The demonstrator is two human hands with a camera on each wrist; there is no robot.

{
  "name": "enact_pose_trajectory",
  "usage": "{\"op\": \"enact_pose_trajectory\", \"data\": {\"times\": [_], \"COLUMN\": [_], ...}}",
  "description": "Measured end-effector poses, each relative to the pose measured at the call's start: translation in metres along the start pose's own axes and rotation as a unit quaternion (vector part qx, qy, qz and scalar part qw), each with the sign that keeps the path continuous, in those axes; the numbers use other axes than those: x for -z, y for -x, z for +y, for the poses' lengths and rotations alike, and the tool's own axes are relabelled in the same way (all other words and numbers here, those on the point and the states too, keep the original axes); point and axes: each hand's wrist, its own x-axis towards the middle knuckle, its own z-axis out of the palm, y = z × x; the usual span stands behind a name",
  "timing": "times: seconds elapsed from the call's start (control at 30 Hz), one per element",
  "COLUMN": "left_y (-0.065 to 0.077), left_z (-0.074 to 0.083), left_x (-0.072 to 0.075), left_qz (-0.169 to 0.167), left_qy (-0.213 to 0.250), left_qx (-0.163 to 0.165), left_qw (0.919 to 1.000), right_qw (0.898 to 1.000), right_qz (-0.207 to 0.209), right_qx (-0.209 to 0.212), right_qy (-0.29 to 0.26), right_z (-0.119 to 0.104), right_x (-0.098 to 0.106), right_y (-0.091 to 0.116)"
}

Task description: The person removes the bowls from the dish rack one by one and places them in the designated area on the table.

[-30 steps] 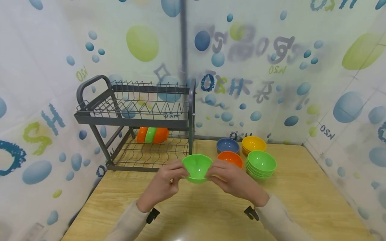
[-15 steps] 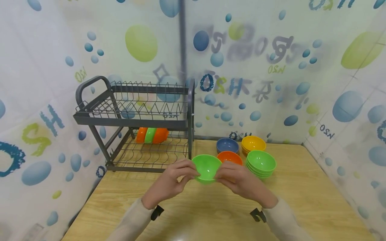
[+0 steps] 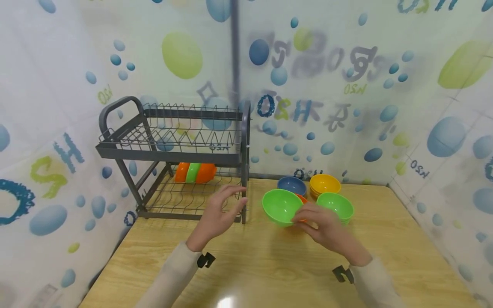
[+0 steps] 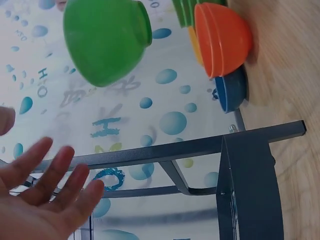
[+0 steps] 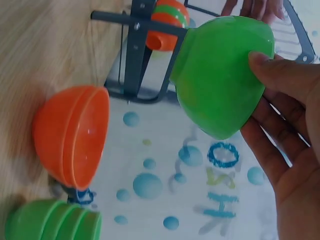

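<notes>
A green bowl (image 3: 281, 207) is in the air above the table, its inside facing me. My right hand (image 3: 327, 226) pinches its right rim; in the right wrist view the thumb lies on one side of the bowl (image 5: 222, 75) and the fingers on the other. To the left of the bowl, my left hand (image 3: 217, 216) is apart from it, fingers spread and holding nothing. The left wrist view also shows a gap between the left fingers (image 4: 70, 185) and the bowl (image 4: 105, 40). Behind the held bowl, an orange bowl (image 3: 302, 199) is mostly hidden.
A dark two-tier dish rack (image 3: 169, 155) stands at the left, with orange and green bowls (image 3: 193, 172) on its lower tier. Blue (image 3: 292, 185), yellow (image 3: 325, 184) and stacked green bowls (image 3: 337, 206) stand at the back right of the wooden table (image 3: 246, 265).
The green bowl has moved right with my right hand. My left hand has let go of its rim and moved left, its fingers opening out.
</notes>
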Motion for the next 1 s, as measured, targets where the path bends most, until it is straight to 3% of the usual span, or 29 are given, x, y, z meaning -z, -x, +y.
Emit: {"op": "enact_pose_trajectory", "data": {"times": [0.23,0.33,0.47,0.63,1.0], "left_y": [-0.016,-0.022,-0.031,-0.042,-0.054], "left_z": [-0.009,-0.012,-0.017,-0.021,-0.028], "left_x": [-0.003,-0.003,-0.005,-0.007,-0.016], "left_qz": [0.050,0.038,0.010,0.006,0.047], "left_qy": [0.048,0.054,0.074,0.102,0.136], "left_qx": [0.101,0.153,0.192,0.204,0.202], "left_qw": [0.9924,0.9860,0.9784,0.9737,0.9687], "right_qw": [0.998,0.996,0.993,0.987,0.972], "right_qz": [-0.001,0.000,0.015,0.029,0.058], "right_qx": [-0.034,-0.049,-0.073,-0.107,-0.145], "right_qy": [0.048,0.070,0.091,0.120,0.177], "right_z": [0.010,0.016,0.025,0.035,0.062], "right_x": [0.017,0.023,0.029,0.037,0.055], "right_y": [0.011,0.017,0.027,0.039,0.065]}}
